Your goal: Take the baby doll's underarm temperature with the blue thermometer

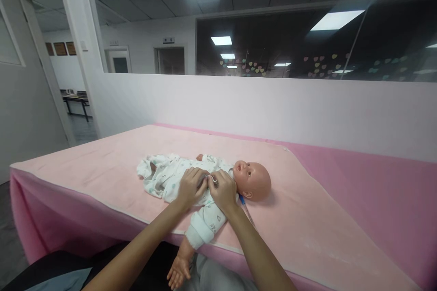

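Observation:
A baby doll [256, 183] lies on its back with its head to the right, dressed in a white printed baby outfit [167, 175]. Over its chest, my left hand [193, 185] and my right hand [222, 189] are close together with fingers pinched. Between the fingertips shows a thin white tie string [214, 179], which looks like part of the outfit; the fingers partly hide it. One doll arm [181, 261] hangs over the near table edge, its sleeve [206, 225] below my wrists. The far doll hand [200, 157] pokes out of its cuff.
A pale pink mat [102, 163] covers the table over a darker pink cloth [385, 182]. Beside the doll's neck lies a thin item with a blue end [242, 199], partly behind my right wrist. A white wall [273, 109] with windows stands behind; a door [27, 77] is at left.

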The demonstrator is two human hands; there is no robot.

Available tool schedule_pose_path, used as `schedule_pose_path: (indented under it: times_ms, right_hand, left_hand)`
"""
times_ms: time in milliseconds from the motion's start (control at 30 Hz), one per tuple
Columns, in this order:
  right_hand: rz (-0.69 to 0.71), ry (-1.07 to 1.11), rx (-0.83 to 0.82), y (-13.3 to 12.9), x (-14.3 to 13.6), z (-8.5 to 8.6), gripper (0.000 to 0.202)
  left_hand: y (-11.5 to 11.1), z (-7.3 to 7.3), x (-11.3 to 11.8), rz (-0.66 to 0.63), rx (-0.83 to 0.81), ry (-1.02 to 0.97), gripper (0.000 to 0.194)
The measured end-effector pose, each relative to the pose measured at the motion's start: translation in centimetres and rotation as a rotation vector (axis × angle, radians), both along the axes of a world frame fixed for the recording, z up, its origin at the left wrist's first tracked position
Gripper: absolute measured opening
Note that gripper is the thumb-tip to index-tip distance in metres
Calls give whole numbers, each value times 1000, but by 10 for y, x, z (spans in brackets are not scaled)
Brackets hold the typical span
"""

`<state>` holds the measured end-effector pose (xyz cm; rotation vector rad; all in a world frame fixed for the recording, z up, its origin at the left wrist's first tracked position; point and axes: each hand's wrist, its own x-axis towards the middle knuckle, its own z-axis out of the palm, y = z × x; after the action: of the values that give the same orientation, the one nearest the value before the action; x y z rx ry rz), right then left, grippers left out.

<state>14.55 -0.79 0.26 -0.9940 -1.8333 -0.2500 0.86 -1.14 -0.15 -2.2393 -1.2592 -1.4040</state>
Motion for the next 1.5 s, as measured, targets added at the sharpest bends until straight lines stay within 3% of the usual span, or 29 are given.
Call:
schedule_pose_path:
  times_ms: [1367, 1500]
  right_hand:
    - [-6, -2, 47, -1, 0, 0, 20]
    - [-7, 0, 49, -1, 1, 0, 21]
  left_hand:
    - [0, 1, 3, 55, 1, -12, 15]
    - [2, 3, -6, 50, -1, 12, 16]
